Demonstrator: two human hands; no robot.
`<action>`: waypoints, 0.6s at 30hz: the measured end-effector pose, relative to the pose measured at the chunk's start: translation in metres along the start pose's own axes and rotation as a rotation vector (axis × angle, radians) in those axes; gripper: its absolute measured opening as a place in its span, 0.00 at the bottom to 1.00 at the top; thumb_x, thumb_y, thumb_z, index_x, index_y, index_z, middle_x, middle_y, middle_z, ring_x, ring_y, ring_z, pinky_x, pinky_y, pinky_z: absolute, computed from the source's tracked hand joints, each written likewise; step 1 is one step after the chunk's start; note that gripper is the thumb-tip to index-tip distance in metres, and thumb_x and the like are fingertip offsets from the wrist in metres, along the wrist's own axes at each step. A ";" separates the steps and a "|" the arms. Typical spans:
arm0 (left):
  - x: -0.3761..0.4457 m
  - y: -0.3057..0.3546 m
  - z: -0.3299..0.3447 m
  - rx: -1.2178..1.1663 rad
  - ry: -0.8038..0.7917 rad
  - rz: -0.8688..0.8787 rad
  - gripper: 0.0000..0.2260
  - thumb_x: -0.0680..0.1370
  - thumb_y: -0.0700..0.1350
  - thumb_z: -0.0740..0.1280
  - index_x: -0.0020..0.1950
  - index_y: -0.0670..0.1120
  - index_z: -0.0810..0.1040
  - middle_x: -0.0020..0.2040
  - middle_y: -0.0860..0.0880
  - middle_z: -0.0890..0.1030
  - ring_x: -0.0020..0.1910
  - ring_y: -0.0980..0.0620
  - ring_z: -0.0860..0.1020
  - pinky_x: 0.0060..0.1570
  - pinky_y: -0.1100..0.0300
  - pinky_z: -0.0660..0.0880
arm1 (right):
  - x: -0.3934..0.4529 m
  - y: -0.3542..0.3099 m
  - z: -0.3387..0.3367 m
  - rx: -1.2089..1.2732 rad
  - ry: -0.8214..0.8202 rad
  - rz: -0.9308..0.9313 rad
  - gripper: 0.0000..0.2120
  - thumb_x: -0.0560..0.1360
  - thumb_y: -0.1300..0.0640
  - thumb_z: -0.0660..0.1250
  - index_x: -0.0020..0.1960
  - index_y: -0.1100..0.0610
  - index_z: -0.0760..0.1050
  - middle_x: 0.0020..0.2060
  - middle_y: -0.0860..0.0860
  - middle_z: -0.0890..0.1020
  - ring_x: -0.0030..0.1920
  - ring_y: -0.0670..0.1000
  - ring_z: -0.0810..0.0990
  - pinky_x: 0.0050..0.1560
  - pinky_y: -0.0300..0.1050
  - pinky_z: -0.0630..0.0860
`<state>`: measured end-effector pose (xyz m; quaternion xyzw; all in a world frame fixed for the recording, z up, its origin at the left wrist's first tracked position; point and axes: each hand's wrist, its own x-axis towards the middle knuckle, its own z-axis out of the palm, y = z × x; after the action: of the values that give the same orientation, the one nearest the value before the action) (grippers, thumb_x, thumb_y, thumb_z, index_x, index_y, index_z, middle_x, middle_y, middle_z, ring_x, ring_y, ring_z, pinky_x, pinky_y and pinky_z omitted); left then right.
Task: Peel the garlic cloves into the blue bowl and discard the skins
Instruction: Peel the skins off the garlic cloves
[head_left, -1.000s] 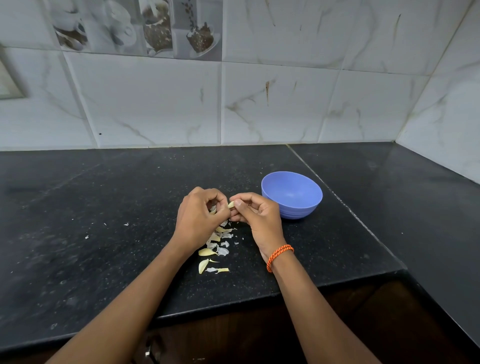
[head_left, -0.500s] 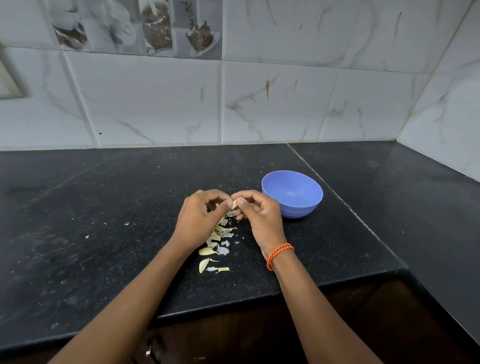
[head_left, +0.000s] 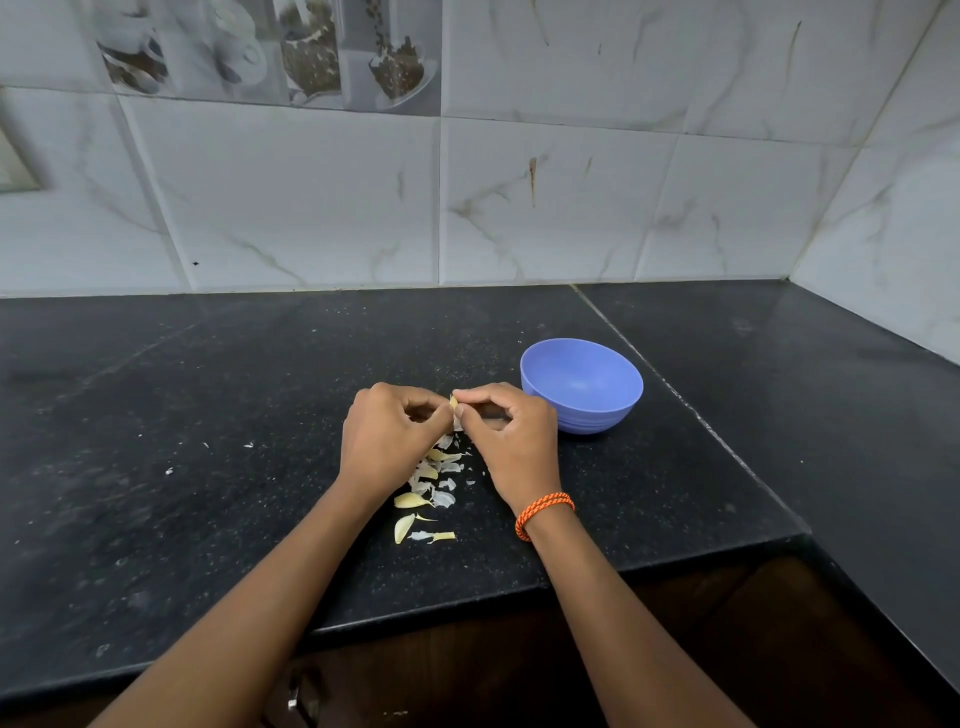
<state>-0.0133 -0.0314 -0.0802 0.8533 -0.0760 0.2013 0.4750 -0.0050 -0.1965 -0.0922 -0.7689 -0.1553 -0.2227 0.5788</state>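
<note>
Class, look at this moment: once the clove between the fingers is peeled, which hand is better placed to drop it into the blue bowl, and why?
Probably the right hand: it pinches the garlic clove together with the left hand, and lies right beside the blue bowl, which the left would have to cross over to reach.

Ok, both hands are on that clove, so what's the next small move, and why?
Probably keep stripping skin: the left hand and right hand both pinch the garlic clove, papery skin shows beneath it, and the blue bowl looks empty.
</note>
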 end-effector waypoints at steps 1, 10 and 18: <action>0.000 0.000 0.000 0.000 0.002 -0.002 0.07 0.76 0.52 0.72 0.43 0.56 0.90 0.37 0.60 0.87 0.37 0.53 0.86 0.42 0.42 0.84 | 0.000 0.000 0.001 -0.026 0.003 -0.025 0.08 0.76 0.65 0.77 0.54 0.58 0.88 0.48 0.48 0.88 0.50 0.45 0.87 0.49 0.38 0.84; 0.001 -0.004 -0.001 -0.022 0.021 0.026 0.09 0.77 0.54 0.71 0.45 0.55 0.91 0.36 0.58 0.87 0.35 0.51 0.86 0.38 0.43 0.83 | -0.002 -0.001 0.003 -0.057 0.009 -0.102 0.08 0.77 0.65 0.77 0.55 0.59 0.88 0.49 0.50 0.88 0.49 0.44 0.87 0.48 0.37 0.84; 0.001 -0.004 0.000 -0.028 0.033 0.035 0.09 0.77 0.52 0.70 0.45 0.54 0.91 0.36 0.57 0.87 0.35 0.50 0.86 0.37 0.43 0.83 | -0.002 0.000 0.005 -0.029 0.018 -0.089 0.07 0.77 0.65 0.77 0.55 0.60 0.88 0.49 0.50 0.88 0.48 0.44 0.88 0.47 0.39 0.85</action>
<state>-0.0107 -0.0293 -0.0834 0.8416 -0.0859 0.2225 0.4845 -0.0062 -0.1919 -0.0942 -0.7675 -0.1811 -0.2575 0.5585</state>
